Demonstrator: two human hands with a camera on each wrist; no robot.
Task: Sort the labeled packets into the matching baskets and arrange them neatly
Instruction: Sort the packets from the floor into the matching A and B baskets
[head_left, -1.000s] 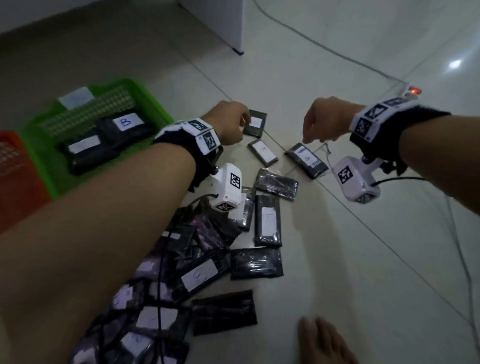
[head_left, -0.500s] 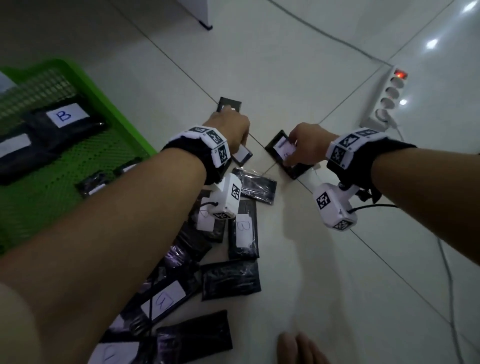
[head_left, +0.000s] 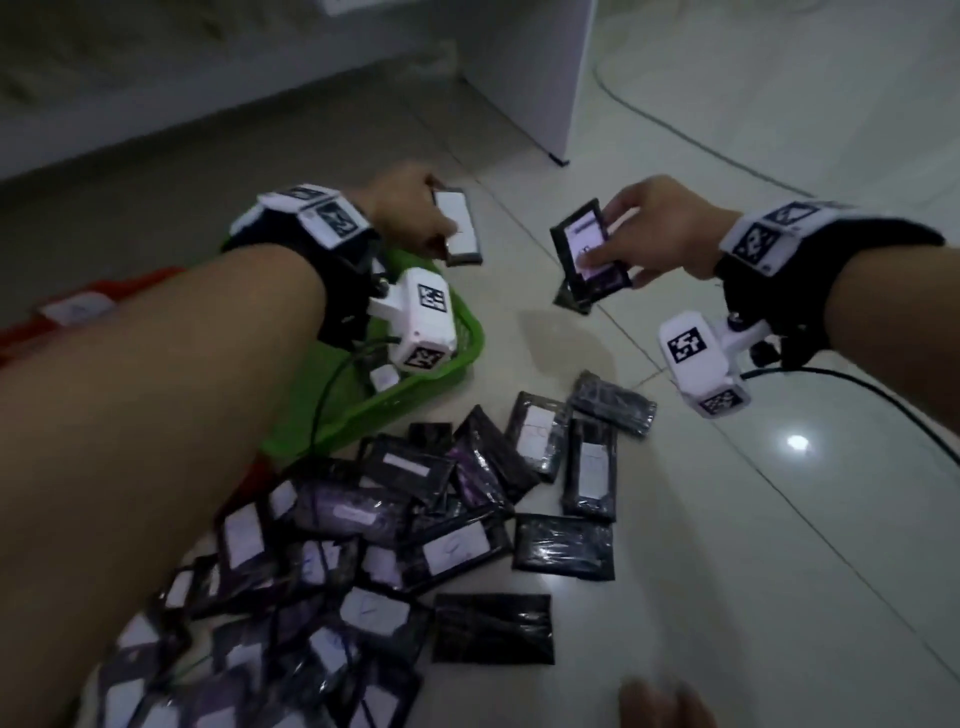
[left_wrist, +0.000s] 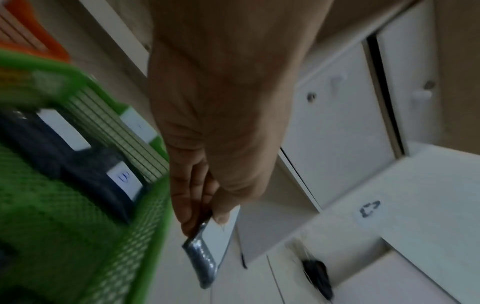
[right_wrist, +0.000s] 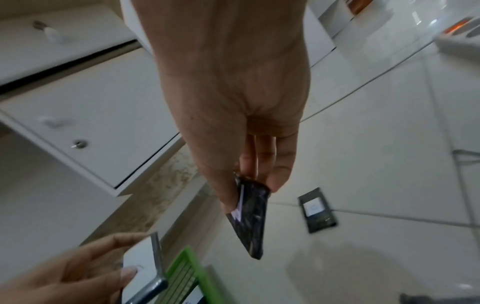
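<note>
My left hand (head_left: 410, 213) pinches a black packet with a white label (head_left: 460, 228), held in the air above the far corner of the green basket (head_left: 457, 327); the same packet (left_wrist: 205, 257) hangs from my thumb and fingers in the left wrist view. My right hand (head_left: 654, 228) pinches another labeled black packet (head_left: 589, 254) above the floor, seen edge-on as a packet (right_wrist: 253, 218) in the right wrist view. Inside the green basket (left_wrist: 78, 226) lie dark packets with white labels (left_wrist: 124, 179). An orange basket (head_left: 78, 306) sits behind my left arm.
A heap of several black labeled packets (head_left: 415, 545) covers the floor in front of me. One packet (right_wrist: 317, 209) lies alone on the tiles beyond my right hand. A white cabinet (head_left: 545, 78) stands at the back. A cable (head_left: 857, 384) trails right. Toes (head_left: 665, 701) show at the bottom.
Both hands have lifted from the floor, each raising a packet it had reached for. The view has swung, so the green basket now lies under my left wrist.
</note>
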